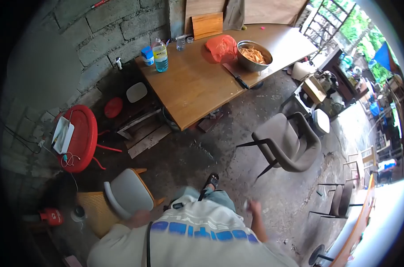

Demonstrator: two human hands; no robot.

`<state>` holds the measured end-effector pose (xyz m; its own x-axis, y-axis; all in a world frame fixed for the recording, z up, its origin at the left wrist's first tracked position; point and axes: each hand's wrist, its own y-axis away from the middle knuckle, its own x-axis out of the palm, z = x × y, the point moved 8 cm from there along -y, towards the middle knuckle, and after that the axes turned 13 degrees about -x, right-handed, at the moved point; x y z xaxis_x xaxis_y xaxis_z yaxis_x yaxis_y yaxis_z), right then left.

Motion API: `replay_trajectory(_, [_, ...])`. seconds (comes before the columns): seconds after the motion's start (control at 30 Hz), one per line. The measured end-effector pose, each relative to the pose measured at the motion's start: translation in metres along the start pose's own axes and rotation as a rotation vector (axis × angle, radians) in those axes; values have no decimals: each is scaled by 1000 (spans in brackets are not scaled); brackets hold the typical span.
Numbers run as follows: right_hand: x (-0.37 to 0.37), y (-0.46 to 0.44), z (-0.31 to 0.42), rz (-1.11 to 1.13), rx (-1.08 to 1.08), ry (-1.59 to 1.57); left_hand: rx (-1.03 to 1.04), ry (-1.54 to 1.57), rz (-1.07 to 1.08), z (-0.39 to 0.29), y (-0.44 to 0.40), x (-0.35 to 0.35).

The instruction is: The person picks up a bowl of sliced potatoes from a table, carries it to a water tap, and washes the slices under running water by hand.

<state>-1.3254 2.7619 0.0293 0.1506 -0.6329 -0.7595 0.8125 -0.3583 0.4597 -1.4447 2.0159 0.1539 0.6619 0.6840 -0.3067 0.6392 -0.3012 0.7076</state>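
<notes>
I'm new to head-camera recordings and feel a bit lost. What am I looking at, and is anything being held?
There is no machine here. The one picture comes from a camera worn on a person's head, looking forward and down, so the wearer's shirt fills the bottom. Both hands are bare: the left hand is blurred, and the right hand has a small pale spot beside it; I can't tell whether either holds anything. On the wooden table ahead are a metal bowl of orange strips, a red bag, a knife and a bottle of blue liquid, among other things.

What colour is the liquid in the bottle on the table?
The liquid is turquoise blue, shown in the head view.
</notes>
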Motion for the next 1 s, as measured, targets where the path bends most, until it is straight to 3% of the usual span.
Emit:
replay_trajectory(0.03, [-76, -41, 86, -91, -16, -202, 41, 75, -116, -35, -9, -8])
replay_trajectory(0.1, [-176, -148, 217, -179, -226, -238, -13, 602, -259, -78, -36, -19])
replay_trajectory(0.17, [-267, -238, 358, -330, -523, -134, -691, 1153, -322, -15, -107, -6])
replay_trajectory(0.2, [-302, -277, 421, -469, -720, -64, -695, 1168, -324, -2, -131, 8])
replay_trajectory(0.27, [-366, -353, 534, -524, -822, -124, -741, 548, -135, 12, -153, 51])
replay_trajectory(0.3, [-383, -405, 572, -494, -831, -234, -649, 266, -84, -7, -159, 66])
replay_trajectory(0.33, [-398, -448, 610, -478, -848, -150, -542, 127, -69, -25, -170, 82])
replay_trajectory(0.4, [-406, -557, 666, -478, -971, -109, -476, 126, -76, -64, -198, 102])
replay_trajectory(0.47, [-411, -657, 722, -461, -948, -31, -409, 105, -111, -110, -247, 109])
replay_trajectory(0.53, [-393, -808, 755, -292, -799, 122, -358, 64, -155, -159, -292, 106])
replay_trajectory(0.6, [-403, -905, 795, -246, -813, 180, -258, -46, -218, -202, -320, 107])
replay_trajectory(0.63, [-388, -932, 786, -182, -782, 218, -182, -133, -254, -222, -319, 112])
replay_trajectory(0.67, [-401, -940, 794, -250, -842, 211, -82, -233, -302, -242, -317, 115])
replay_trajectory(0.73, [-433, -929, 796, -133, -793, 211, 52, -360, -391, -283, -307, 109])
replay_trajectory(0.77, [-454, -923, 792, -128, -782, 209, -247, 35, -142, -260, -323, 97])
replay_trajectory(0.8, [-464, -913, 783, 71, -834, 54, -655, 779, -48, -250, -326, 79])
replay_trajectory(0.83, [-476, -897, 773, 268, -874, -103, -1018, 1177, -165, -249, -319, 55])
replay_trajectory(0.87, [-519, -849, 772, 297, -765, -193, -1080, 1102, -1, -264, -342, 18])
replay_trajectory(0.9, [-545, -848, 747, 194, -820, -221, -745, 341, 103, -305, -367, -38])
replay_trajectory(0.93, [-576, -838, 723, 117, -844, -264, -728, 319, 139, -351, -381, -81])
replay_trajectory(0.97, [-612, -839, 689, -124, -966, -102, -737, 463, -19, -451, -385, -126])
replay_trajectory(1.0, [-641, -852, 639, -291, -764, -8, -719, 602, -179, -552, -388, -172])
